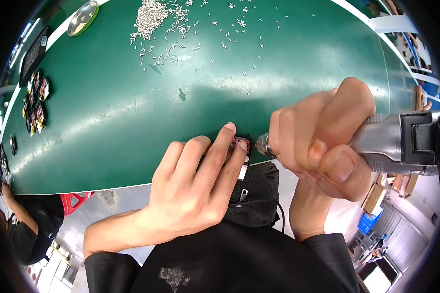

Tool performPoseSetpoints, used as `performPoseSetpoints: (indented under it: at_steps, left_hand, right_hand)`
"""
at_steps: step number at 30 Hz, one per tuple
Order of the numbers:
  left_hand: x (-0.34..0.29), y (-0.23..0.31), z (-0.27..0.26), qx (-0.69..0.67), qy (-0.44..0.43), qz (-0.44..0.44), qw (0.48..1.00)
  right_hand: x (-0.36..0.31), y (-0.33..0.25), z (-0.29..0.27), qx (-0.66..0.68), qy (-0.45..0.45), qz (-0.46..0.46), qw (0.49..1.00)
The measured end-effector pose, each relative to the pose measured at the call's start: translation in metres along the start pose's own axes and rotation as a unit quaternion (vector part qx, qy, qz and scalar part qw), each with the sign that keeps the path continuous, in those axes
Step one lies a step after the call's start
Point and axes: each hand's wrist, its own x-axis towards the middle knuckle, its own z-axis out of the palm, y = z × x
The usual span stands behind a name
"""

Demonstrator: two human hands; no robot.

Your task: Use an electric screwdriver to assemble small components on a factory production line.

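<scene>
In my right hand (322,141) is a grey and black power screwdriver (393,144), with my fingers wrapped round its front part. Its metal nose (264,145) points left, close to a small black electronic module (238,141) with a red circuit board. My left hand (195,180) holds this module at the table's near edge, index and middle fingers along it. The fingers cover much of the module. Whether the bit touches a screw on it cannot be made out.
A pile of small metal screws (151,19) lies at the far side of the green table (107,107), with strays around it. Similar modules (35,105) cluster at the left, near a round dish (83,18). A black bag (254,200) sits below the edge. Another person (27,229) works at far left.
</scene>
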Motion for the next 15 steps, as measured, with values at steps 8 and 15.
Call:
performPoseSetpoints:
  at_steps: [8, 15]
  left_hand:
    - [0.002, 0.0, -0.011, -0.011, -0.043, 0.006, 0.999]
    - [0.004, -0.009, -0.017, -0.017, -0.035, 0.022, 0.999]
  right_hand:
    - [0.004, -0.011, -0.01, -0.013, -0.076, 0.034, 0.996]
    - [0.009, -0.003, -0.021, 0.162, -0.091, -0.067, 0.98]
